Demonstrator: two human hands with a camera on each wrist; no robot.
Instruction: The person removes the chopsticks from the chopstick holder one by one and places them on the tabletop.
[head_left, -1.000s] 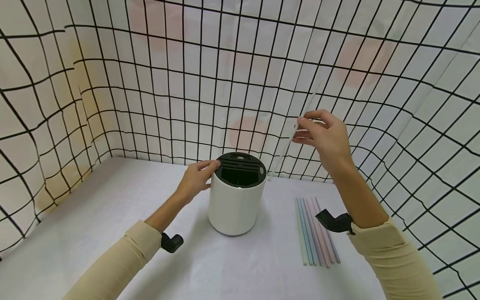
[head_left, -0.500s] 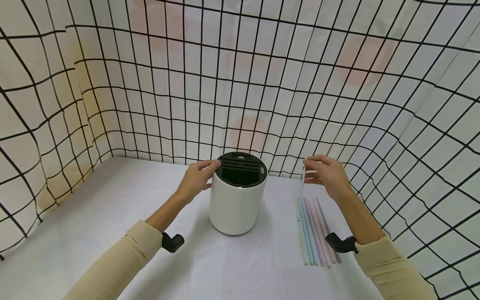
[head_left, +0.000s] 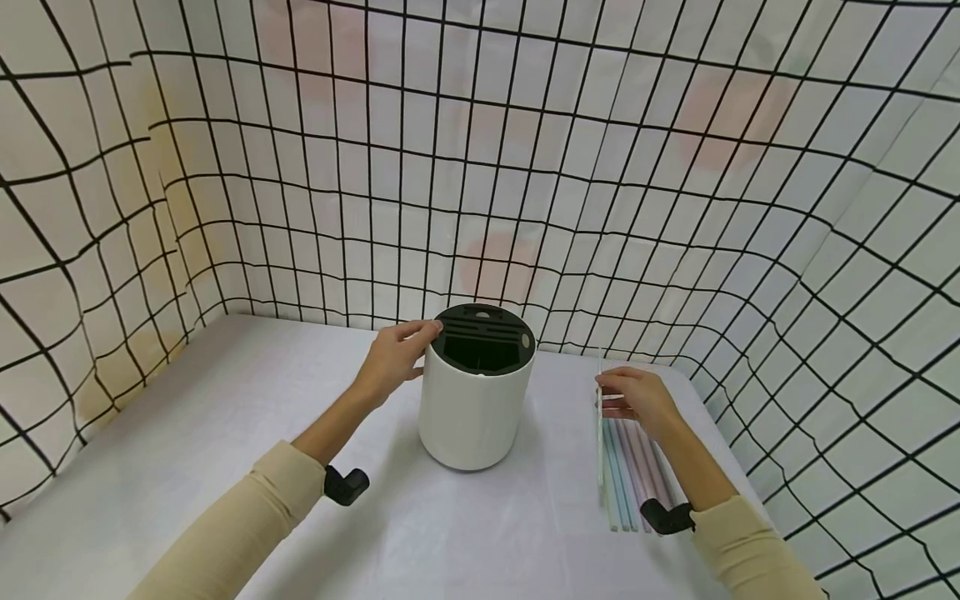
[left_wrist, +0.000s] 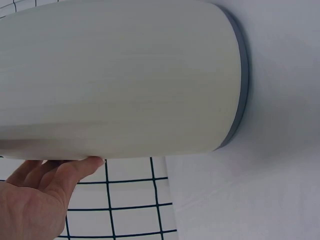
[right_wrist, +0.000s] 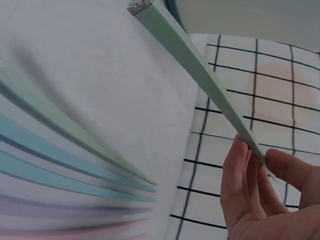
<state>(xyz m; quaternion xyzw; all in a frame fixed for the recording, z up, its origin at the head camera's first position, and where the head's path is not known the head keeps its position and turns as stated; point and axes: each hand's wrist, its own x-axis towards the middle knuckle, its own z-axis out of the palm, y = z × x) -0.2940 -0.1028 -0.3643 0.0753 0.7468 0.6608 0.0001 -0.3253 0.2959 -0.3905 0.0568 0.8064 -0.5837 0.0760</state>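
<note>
A white cylindrical utensil holder (head_left: 474, 425) with a black slotted top (head_left: 487, 314) stands upright on the table. My left hand (head_left: 390, 358) touches its left side, one fingertip on the rim; in the left wrist view the fingers lie along the white wall. My right hand (head_left: 637, 398) pinches a thin, pale green chopstick (right_wrist: 205, 75) between thumb and fingers. Its square, speckled end points down toward the table. Several pastel chopsticks (head_left: 626, 479) in green, blue, purple and pink lie side by side under and before the right hand, partly hidden by it.
A white cloth covers the table (head_left: 480, 542). Black wire grid (head_left: 360, 183) over white sheeting stands behind and on both sides. Each wrist wears a small black camera mount (head_left: 346, 486).
My right hand has come down from high beside the grid to just above the row, bringing the green chopstick, which now hangs nearly upright. The left hand and utensil holder stay put.
</note>
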